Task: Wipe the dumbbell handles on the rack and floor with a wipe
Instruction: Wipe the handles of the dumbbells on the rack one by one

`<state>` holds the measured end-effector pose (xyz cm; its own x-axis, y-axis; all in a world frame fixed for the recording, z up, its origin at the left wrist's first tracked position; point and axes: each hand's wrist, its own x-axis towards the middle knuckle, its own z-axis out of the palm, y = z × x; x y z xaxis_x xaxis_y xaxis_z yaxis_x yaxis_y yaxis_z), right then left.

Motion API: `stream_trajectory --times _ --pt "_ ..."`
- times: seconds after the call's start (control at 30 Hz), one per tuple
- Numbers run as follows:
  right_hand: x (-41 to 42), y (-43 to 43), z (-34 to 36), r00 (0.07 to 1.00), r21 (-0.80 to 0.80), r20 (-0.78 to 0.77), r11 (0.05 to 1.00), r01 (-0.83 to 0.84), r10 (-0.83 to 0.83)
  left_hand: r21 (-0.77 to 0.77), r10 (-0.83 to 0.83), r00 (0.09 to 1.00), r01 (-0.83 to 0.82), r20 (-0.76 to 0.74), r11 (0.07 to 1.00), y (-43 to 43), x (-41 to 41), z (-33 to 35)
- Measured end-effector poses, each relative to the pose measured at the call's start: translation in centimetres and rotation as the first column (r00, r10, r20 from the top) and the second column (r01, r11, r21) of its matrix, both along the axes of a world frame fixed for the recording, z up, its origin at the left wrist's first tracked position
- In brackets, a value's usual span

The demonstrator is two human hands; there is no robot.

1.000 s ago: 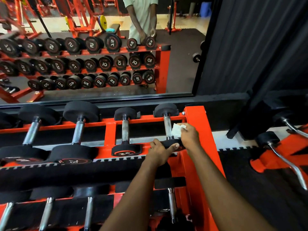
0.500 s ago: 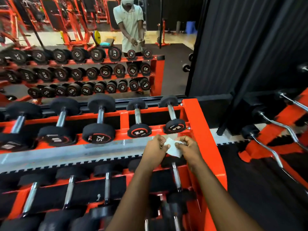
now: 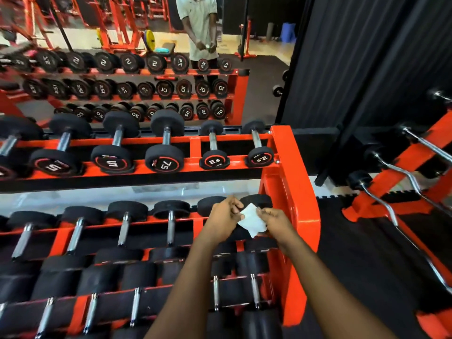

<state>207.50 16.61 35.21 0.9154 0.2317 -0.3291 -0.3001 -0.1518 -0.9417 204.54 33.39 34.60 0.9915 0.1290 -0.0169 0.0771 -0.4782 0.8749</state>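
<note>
We pinch wipe [image 3: 252, 222] between left hand [image 3: 223, 220] and right hand [image 3: 276, 222], likely refolding fresh face, above rack [image 3: 291, 187] right end.

Small white wipe [image 3: 252, 222], creased, roughly square, pinched at its edges by left hand [image 3: 223, 220] and right hand [image 3: 277, 223]. Held above right end of orange rack [image 3: 291, 192], middle tier. Black dumbbells [image 3: 166, 145] laid across three rack tiers, heads on the rails, chrome handles [image 3: 256, 139] running front to back. Two marked 2.5 at right end of top tier.
</note>
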Motion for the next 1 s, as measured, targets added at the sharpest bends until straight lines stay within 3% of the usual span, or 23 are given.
stream_trajectory --times 0.13,0.3,0.4,0.6,0.73,1.0 --pt "-1.0 -1.6 -1.0 0.998 0.038 -0.049 0.998 -0.046 0.048 0.043 0.033 0.999 -0.035 0.032 0.998 -1.8 -1.0 -1.7" --pt "0.2 -5.5 -3.6 0.998 -0.065 0.008 0.996 -0.06 0.061 -0.008 0.125 0.992 -0.125 -0.003 0.992 -5.6 -1.2 -4.0" --pt "1.8 -8.3 -5.2 0.998 -0.001 -0.034 0.999 -0.049 0.049 0.017 0.222 0.974 -0.222 -0.044 0.975 -8.1 -1.0 -5.1" --pt "6.5 -13.1 -7.4 0.962 -0.026 -0.106 0.967 -0.254 0.25 0.086 0.471 0.875 -0.464 -0.108 0.882 -13.4 -1.0 -8.1" --pt "9.1 -13.0 -8.6 0.89 -0.111 -0.135 0.886 -0.451 0.436 0.085 0.58 0.796 -0.574 -0.175 0.814 -15.2 -1.1 -10.0" --pt "14.4 -9.9 -11.7 0.756 -0.409 -0.138 0.659 -0.632 0.639 -0.009 0.646 0.693 -0.684 -0.321 0.729 -16.0 1.8 -14.9"
